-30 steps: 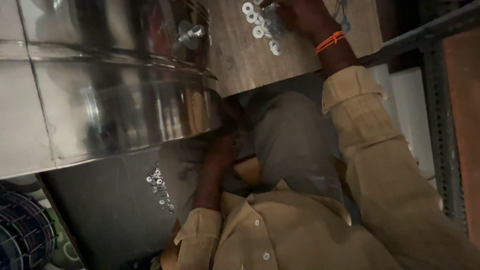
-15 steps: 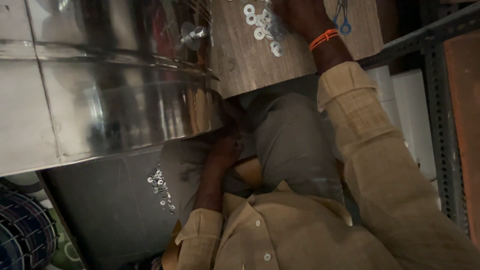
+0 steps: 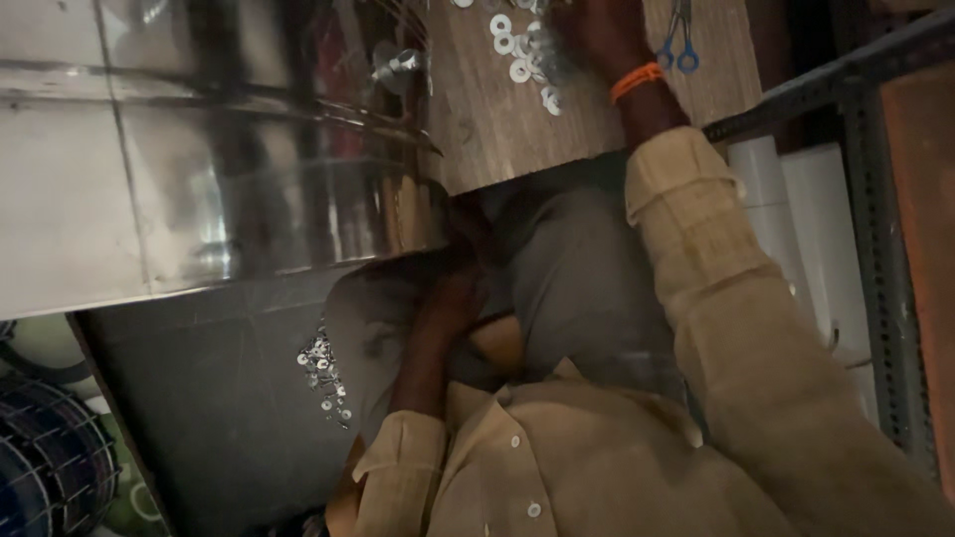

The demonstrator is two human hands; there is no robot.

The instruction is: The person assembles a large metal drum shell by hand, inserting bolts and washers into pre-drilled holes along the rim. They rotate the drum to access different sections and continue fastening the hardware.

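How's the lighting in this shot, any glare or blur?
Head view: dim overall; the steel drum shows streaky reflections; the washers by the right hand look soft; the left hand sits in deep shadow under the drum.

A pair of blue-handled scissors [image 3: 679,40] lay on the wooden board [image 3: 517,139]. White pipes [image 3: 796,229] stood behind a dark metal rack [image 3: 875,249], and a wire fan guard [image 3: 50,467] sat low nearby.

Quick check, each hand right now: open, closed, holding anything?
Left hand: under the steel drum's rim, in shadow; grip cannot be told.
Right hand: on the washers, half out of frame; cannot be told.
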